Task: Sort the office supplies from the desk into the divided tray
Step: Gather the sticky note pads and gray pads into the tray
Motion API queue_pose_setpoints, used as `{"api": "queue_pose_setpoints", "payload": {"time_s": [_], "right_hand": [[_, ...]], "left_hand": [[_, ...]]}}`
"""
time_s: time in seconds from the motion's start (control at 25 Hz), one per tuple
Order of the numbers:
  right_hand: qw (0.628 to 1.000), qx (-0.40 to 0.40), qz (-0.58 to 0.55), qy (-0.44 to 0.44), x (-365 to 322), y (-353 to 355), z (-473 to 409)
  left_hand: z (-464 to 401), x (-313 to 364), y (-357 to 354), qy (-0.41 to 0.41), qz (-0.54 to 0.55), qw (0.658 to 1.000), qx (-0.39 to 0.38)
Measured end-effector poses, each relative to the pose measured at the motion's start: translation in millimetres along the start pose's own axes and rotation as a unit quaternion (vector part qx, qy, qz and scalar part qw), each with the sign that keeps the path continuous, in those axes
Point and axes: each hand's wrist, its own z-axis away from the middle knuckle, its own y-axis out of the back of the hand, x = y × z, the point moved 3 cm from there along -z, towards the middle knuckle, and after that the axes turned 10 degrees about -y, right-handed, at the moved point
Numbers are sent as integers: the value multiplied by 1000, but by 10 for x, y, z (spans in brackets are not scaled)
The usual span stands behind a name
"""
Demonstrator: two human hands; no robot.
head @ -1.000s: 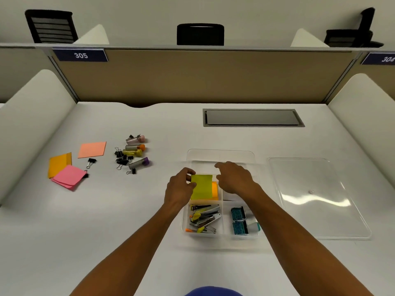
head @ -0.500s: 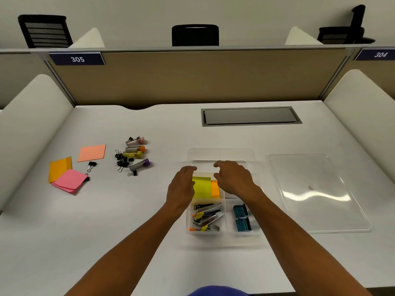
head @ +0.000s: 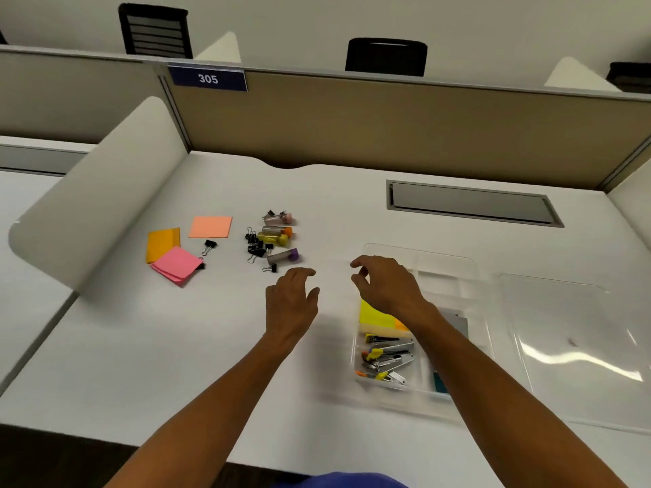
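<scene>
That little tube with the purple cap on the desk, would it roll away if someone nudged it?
Probably: the purple-capped tube looks round and lies on its side on the smooth white desk. The binder clips beside it might stop a roll that way. It looks small, so likely light and easy to pinch.

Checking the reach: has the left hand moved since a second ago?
Yes. The left hand has left the tray and now hangs over bare desk, nearer the binder clips.
</scene>
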Motion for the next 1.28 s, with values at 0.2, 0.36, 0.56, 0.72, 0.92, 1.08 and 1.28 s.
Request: {"api": "queue_pose_setpoints", "payload": {"time_s": [0.2,0.36,0.56,0.72,0.92,1.08,1.28], "right_hand": [[999,-18,10,40,-567,-186,-161],[997,-33,20,69,-970,-313,-314],[995,-44,42,83,-1420,-413,-582],[991,-60,50,111,-1808,-520,-800],[986,-85,61,129,-2248,-699,-1247],[981,-91,84,149,-2543,-879,-1688],[977,-84,125,151,-2882,-1212,-2177]], "left_hand": [[46,-577,406,71,3,996,52],[69,-1063,718,132,-2,986,100],[77,-1655,1031,214,16,966,145],[-42,-1959,1155,262,34,950,167],[-225,-2297,1173,346,37,923,161],[-388,-2530,1076,447,70,875,172],[-533,-2632,925,509,94,830,207]]}}
